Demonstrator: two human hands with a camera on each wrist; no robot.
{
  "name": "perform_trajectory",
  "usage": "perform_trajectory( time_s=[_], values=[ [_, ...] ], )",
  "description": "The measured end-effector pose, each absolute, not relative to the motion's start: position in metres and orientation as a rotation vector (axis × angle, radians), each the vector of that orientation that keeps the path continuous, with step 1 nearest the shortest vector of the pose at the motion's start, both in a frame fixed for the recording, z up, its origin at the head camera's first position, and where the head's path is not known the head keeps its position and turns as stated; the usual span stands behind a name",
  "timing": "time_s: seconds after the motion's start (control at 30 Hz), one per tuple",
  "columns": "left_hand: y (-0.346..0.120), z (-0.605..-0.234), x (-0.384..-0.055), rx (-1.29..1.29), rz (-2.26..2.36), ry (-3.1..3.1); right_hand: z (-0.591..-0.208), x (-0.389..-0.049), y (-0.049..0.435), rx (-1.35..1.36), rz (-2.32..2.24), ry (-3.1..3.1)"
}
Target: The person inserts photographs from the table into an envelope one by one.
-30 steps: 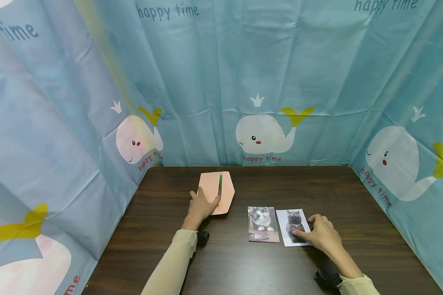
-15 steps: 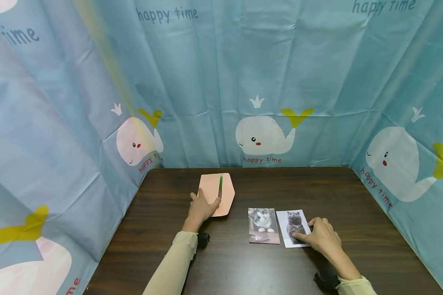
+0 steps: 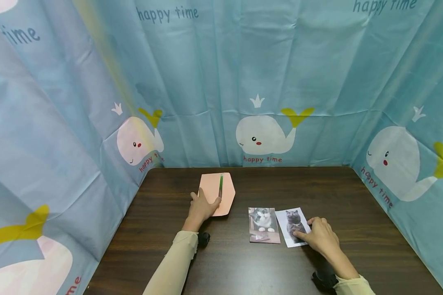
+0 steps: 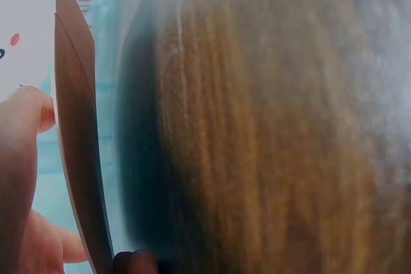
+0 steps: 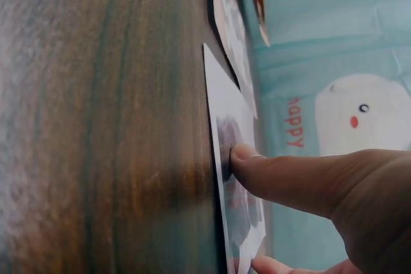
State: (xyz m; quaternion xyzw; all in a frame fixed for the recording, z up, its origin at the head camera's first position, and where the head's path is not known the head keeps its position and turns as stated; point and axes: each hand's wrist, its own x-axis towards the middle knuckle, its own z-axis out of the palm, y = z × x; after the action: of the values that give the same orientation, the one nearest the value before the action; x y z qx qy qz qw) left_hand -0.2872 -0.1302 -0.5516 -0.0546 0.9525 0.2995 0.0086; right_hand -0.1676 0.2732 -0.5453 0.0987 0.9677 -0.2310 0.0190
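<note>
At the table's back left, my left hand grips a pink envelope, thumb on its face and fingers at the left edge. A narrow green and dark strip shows along the envelope's fold, partly beside the thumb. My right hand pinches a photo of a grey cat at its right side, the thumb lying on the picture and another finger at the edge. The photo lies slightly turned on the table. Just left of it lies a second photo, of a grey and white cat.
A dark wooden table lies beneath everything. Blue curtains printed with whales stand along its back and both sides. Dark straps with wrist cameras sit on both wrists.
The grey cat photo has turned slightly counterclockwise under my right hand, its top corner shifting left. My left hand and the envelope stay in place.
</note>
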Motion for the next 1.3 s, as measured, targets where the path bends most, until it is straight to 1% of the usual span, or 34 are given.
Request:
perform_trajectory(
  time_s=[0.37,0.63,0.97,1.3],
  values=[
    [-0.132,-0.554,-0.288,-0.170,0.920,2.989,-0.547,-0.167,0.273,0.303,-0.772,3.043],
    [-0.132,-0.555,-0.289,-0.182,0.905,2.995,-0.537,-0.170,0.287,0.158,-0.845,3.042],
    [-0.132,-0.556,-0.290,-0.169,0.916,2.990,-0.513,-0.188,0.299,0.044,-1.112,3.069],
    [-0.131,-0.558,-0.290,-0.151,0.903,2.999,-0.509,-0.211,0.281,0.047,-1.381,3.113]
  ],
)
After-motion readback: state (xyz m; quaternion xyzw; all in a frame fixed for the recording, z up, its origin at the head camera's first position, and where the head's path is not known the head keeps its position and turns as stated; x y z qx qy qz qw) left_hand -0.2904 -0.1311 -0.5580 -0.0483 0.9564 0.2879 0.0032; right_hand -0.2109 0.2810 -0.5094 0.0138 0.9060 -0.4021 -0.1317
